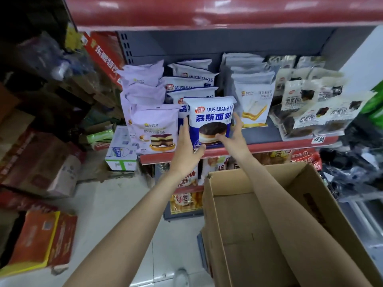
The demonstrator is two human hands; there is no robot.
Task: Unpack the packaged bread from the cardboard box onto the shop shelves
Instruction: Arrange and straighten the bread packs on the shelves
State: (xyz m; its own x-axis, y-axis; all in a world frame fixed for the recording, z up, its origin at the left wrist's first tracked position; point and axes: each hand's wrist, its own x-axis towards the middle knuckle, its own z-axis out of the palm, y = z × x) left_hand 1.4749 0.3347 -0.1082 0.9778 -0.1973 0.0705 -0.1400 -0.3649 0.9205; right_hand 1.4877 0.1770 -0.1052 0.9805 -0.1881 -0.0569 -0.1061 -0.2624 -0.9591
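A blue-and-white mousse bread pack (211, 119) stands upright at the front of the red-edged shelf (269, 146), ahead of a row of the same packs (190, 83). My left hand (187, 150) presses flat against its left side and lower edge. My right hand (232, 134) grips its right side, thumb across the front. The open cardboard box (259, 220) sits low at the right, under my right forearm; its visible inside shows only bare cardboard.
Lilac cake bread packs (153, 129) stand left of the held pack, white toast packs (252, 96) and dark-bread packs (315, 112) to its right. Lower shelves hold more snack bags (186, 199). Stacked cartons (41, 162) crowd the floor at left.
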